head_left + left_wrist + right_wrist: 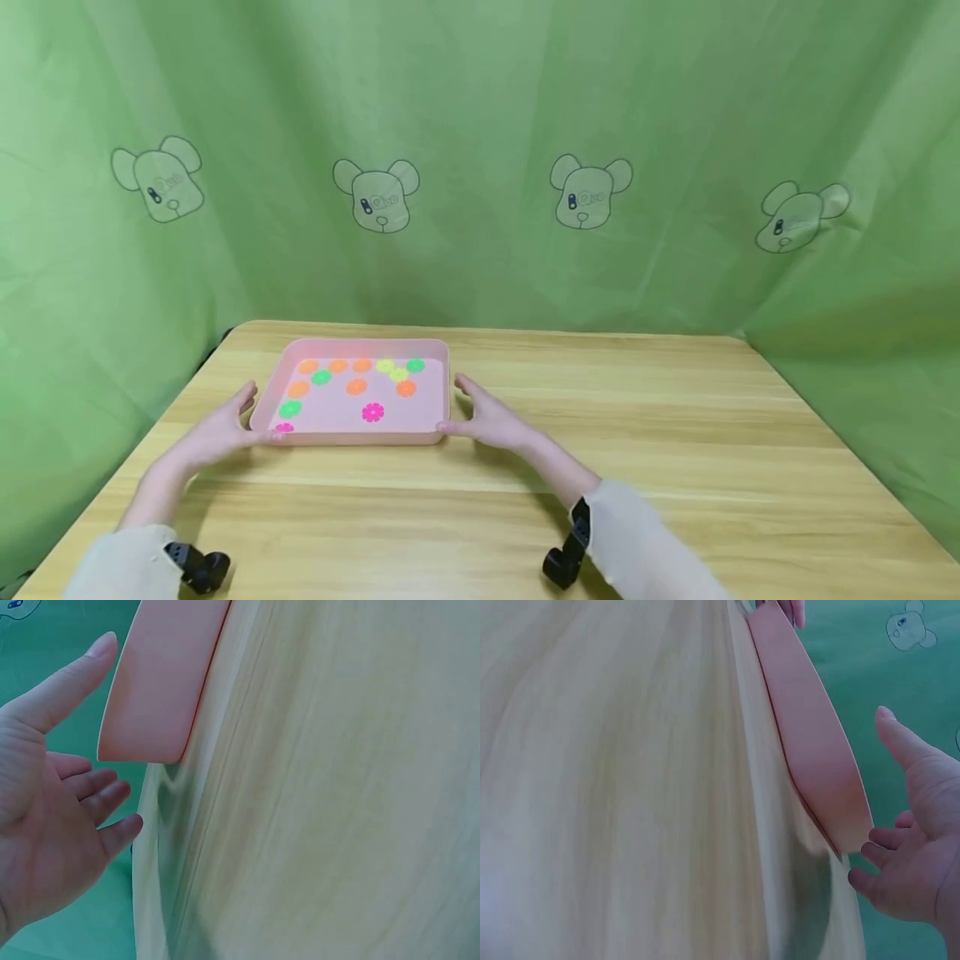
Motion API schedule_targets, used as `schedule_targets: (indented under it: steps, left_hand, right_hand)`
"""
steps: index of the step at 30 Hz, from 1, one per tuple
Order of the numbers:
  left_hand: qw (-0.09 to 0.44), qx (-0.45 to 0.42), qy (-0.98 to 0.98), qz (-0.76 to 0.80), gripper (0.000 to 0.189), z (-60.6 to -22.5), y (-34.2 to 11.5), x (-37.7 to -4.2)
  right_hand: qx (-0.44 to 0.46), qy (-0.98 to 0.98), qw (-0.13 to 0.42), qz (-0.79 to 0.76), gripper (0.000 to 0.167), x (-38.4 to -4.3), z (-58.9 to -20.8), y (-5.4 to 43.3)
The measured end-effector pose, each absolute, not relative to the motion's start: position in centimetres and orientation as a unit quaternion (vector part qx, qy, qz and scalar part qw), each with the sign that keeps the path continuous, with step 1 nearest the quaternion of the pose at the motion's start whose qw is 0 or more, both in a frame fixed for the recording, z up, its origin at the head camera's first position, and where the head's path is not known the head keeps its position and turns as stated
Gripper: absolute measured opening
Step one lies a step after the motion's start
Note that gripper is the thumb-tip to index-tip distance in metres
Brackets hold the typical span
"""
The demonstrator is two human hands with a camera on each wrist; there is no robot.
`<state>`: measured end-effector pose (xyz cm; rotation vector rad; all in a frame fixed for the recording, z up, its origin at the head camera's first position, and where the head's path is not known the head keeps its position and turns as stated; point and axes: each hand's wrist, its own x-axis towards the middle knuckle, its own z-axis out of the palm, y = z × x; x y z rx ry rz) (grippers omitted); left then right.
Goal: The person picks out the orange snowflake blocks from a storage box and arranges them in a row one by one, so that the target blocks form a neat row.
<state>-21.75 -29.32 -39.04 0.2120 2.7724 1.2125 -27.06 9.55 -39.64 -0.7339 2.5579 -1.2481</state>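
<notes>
A shallow pink tray (345, 438) lies on the left half of the table. Inside it are several flat flower-shaped discs: orange (356, 387), green (290, 409), yellow (399, 375) and bright pink (372, 412). My left hand (221, 433) is at the tray's front left corner, thumb along the front rim, fingers spread beside the left wall. At the front right corner is my right hand (491, 421), its thumb by the rim and its fingers outside the right wall. Both wrist views show relaxed fingers around the corners, not curled over the tray (161, 682).
The wooden table (637, 433) extends to the right and in front of the tray. Behind it hangs a green curtain (480, 275) with printed bear heads. Black wrist cameras (206, 571) sit on both light sleeves (645, 533).
</notes>
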Motion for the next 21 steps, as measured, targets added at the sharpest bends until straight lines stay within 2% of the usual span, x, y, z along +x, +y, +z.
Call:
schedule_targets:
  steps: [9, 21]
  left_hand:
    - [0.053, 0.068, 0.916, 0.391, 0.106, -39.5, -28.7, -21.7]
    - [0.047, 0.07, 0.922, 0.377, 0.099, -39.4, -28.0, -22.2]
  right_hand:
    - [-0.272, 0.856, 0.094, -0.43, 0.091, -26.9, -40.7, 8.0]
    - [-0.255, 0.883, 0.085, -0.384, 0.083, -26.8, -40.1, 9.2]
